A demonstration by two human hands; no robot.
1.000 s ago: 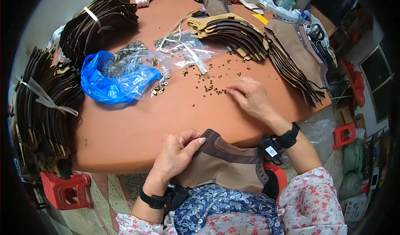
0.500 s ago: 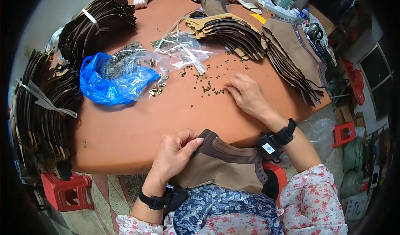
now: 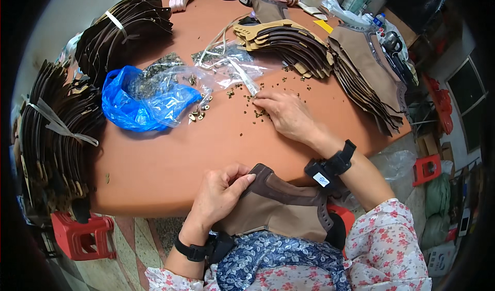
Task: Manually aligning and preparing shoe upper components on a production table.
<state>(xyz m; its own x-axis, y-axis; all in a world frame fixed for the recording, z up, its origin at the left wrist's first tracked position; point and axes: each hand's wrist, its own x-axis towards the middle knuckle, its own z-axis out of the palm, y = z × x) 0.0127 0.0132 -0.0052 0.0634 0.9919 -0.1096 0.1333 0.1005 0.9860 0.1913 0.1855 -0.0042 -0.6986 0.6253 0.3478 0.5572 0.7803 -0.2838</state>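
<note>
My left hand (image 3: 219,194) pinches the dark corner of a brown shoe upper (image 3: 281,208) between thumb and fingers. The piece is two-toned, with a row of eyelet holes along its right edge, and rests over my lap at the table's front edge. Out on the table, my right hand (image 3: 291,117) reaches down among small dark brass-coloured metal bits (image 3: 259,114), fingertips drawn together. Whatever is between those fingertips is hidden. Left of the scattered bits, larger shiny metal fittings (image 3: 196,116) spill from clear plastic beside a blue plastic bag (image 3: 121,105).
Tied stacks of dark shoe pieces (image 3: 56,136) crowd the left side of the orange table (image 3: 149,172). More stacked pieces (image 3: 289,43) and brown uppers (image 3: 363,64) lie at the back and right. Red stools (image 3: 85,237) stand below. White ties (image 3: 242,74) lie over the clear plastic.
My right hand has moved left over the scattered metal bits, toward the clear plastic. The left hand keeps its hold on the shoe upper, almost still.
</note>
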